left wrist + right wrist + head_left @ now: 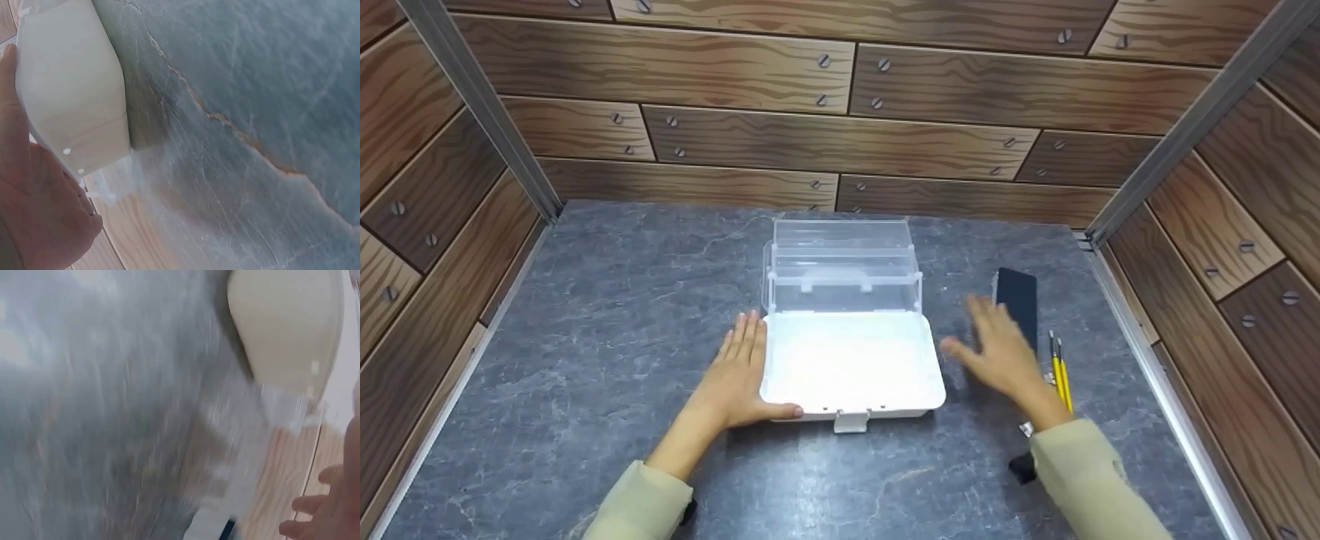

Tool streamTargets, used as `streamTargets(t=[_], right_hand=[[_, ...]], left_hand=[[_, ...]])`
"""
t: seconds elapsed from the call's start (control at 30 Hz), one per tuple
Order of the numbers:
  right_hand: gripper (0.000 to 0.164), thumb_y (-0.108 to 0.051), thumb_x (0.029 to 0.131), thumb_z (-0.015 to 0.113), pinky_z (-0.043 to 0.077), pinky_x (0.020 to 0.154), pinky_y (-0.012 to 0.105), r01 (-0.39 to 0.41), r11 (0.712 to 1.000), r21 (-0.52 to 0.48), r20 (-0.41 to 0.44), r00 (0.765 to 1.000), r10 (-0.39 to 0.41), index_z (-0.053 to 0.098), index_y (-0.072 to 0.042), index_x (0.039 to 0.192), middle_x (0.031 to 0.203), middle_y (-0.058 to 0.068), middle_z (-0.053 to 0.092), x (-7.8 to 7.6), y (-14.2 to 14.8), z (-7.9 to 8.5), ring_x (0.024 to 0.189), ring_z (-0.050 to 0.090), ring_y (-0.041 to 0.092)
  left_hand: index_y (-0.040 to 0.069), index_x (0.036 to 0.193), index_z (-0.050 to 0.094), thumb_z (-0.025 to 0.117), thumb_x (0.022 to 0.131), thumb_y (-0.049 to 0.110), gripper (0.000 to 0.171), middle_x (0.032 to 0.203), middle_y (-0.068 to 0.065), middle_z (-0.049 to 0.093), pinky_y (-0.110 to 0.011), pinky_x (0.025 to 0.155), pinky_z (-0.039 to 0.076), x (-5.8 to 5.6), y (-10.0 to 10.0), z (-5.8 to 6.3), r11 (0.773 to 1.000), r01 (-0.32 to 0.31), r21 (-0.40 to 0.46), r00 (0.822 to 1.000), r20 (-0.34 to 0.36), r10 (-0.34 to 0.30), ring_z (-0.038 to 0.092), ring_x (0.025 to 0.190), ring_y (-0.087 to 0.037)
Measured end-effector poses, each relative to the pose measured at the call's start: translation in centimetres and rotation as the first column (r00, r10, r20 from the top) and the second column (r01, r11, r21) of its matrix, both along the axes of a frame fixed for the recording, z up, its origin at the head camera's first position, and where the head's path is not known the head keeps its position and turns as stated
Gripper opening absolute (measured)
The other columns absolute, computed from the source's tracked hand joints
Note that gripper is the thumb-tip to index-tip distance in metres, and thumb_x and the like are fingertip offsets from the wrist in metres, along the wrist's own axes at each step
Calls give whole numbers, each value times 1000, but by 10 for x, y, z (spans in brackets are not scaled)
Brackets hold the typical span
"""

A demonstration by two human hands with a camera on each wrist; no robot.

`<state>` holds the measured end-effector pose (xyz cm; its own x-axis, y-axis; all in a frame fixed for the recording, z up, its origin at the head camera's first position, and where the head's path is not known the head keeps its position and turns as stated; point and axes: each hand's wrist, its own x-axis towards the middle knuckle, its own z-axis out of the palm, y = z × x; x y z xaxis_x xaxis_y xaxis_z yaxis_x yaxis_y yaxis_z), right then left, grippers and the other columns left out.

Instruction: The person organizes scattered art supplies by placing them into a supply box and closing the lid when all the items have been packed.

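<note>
A white plastic box [851, 364] stands in the middle of the table, its clear tiered upper part [844, 262] folded back behind it. Bright light washes out the inside of the box. My left hand [739, 375] rests along the box's left side, fingers straight, with the thumb over the front left corner. In the left wrist view that hand lies against the white wall of the box [73, 84]. Apart from the box on its right, my right hand [1001, 352] hovers with fingers spread and nothing in them, overlapping a dark flat phone-like slab [1020, 300].
Yellow-handled brushes [1061, 375] lie right of the right hand, partly hidden by the wrist. A small shiny piece [1026, 429] and a black object [1022, 468] show beside the right sleeve. A latch [852, 421] hangs at the box's front. Wood-patterned walls [840, 142] enclose the table.
</note>
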<state>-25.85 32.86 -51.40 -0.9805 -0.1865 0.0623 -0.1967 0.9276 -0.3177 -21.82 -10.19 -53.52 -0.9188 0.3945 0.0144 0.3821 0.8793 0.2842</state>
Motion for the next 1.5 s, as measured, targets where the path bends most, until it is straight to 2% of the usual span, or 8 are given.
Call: streamTargets(t=[0.13, 0.3, 0.47, 0.6, 0.87, 1.17, 1.5], right_hand=[[102, -66, 92, 54, 14, 112, 77, 121, 991, -50, 33, 992, -119, 11, -4, 160, 161, 34, 12, -15, 24, -2, 145, 10, 59], [109, -65, 89, 61, 17, 109, 79, 242, 970, -29, 102, 966, -238, 8, 1, 159, 158, 41, 5, -24, 40, -9, 142, 6, 63], [110, -61, 89, 64, 20, 109, 78, 330, 944, -11, 175, 930, -323, 5, 0, 159, 155, 46, 3, -29, 46, -17, 141, 8, 65], [107, -57, 90, 64, 24, 108, 77, 371, 929, 11, 200, 909, -365, 6, -1, 159, 155, 46, 3, -33, 46, -20, 139, 12, 66], [101, -51, 91, 65, 28, 106, 77, 405, 914, 11, 199, 895, -398, 10, -1, 159, 155, 45, 4, -36, 43, -20, 137, 17, 65], [98, -43, 90, 66, 27, 107, 76, 402, 915, -32, 203, 899, -388, 11, -3, 159, 155, 45, 3, -39, 45, -21, 138, 15, 65], [90, -31, 87, 67, 28, 107, 76, 400, 915, -61, 156, 909, -387, 19, -6, 159, 153, 46, 10, -40, 46, -24, 135, 21, 66]], left_hand=[[-5, 157, -1, 47, 63, 99, 148, 165, -24, -7, -45, 126, 4, 0, -1, 0, 1000, 0, 3, 1000, 7, 0, -8, 153, -35], [-5, 157, 0, 46, 62, 99, 148, 165, -24, -7, -45, 126, 5, 0, -1, 1, 1000, -3, -1, 1000, 8, 3, -8, 153, -35], [-6, 157, 0, 47, 62, 98, 148, 164, -24, -7, -45, 126, 5, 0, 0, 1, 1000, -4, -4, 1000, 15, 5, -7, 153, -36], [-5, 157, 0, 47, 62, 99, 148, 165, -24, -7, -45, 126, 5, 0, 0, 1, 1000, -5, -9, 1000, 18, 5, -6, 153, -36], [-5, 157, -1, 48, 62, 98, 149, 165, -24, -7, -45, 126, 5, 1, 0, 2, 1000, -5, 0, 1000, 19, 5, -6, 153, -36], [-6, 157, 2, 47, 63, 98, 147, 165, -25, -2, -44, 126, 7, 0, 0, 5, 1000, -2, -30, 1000, -7, 2, -4, 153, -37], [-6, 157, 3, 47, 63, 98, 147, 165, -26, -2, -46, 126, 8, -1, 1, 5, 999, -3, -44, 1000, 4, 3, -5, 153, -37]])
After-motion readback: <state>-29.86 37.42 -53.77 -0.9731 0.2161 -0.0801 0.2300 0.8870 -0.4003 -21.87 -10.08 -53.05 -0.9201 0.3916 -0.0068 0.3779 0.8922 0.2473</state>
